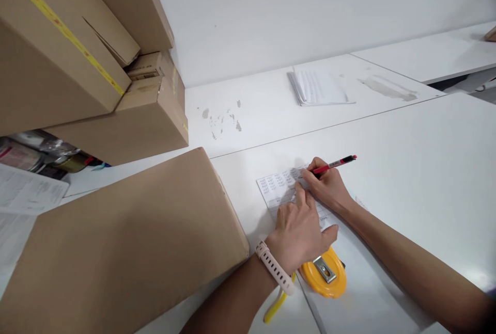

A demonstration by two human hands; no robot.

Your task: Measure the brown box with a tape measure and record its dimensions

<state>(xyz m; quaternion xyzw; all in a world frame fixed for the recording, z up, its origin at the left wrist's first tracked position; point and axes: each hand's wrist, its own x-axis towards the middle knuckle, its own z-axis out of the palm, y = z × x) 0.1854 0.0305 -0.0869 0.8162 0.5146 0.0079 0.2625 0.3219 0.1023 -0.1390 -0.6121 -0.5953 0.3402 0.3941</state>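
My right hand (327, 184) is closed around a red pen (333, 164), its tip down at a sheet of paper (271, 185) with rows of handwriting. Across the lower part of that sheet rests my left hand (300, 225), fingers spread and thumb stuck out to the right, holding nothing. A light pink band (273, 267) is on the left wrist. Just below the left hand lies an orange tape measure (329, 280) with a metal clip facing up. A yellow strip (275, 307) shows partly under the left wrist.
A large cardboard box (147, 231) stands close to the left forearm. More boxes (62, 60), some with yellow tape, are stacked at the back left. A pile of papers (321, 88) lies toward the wall on the white table (411, 153). Printed sheets (27, 189) sit at far left.
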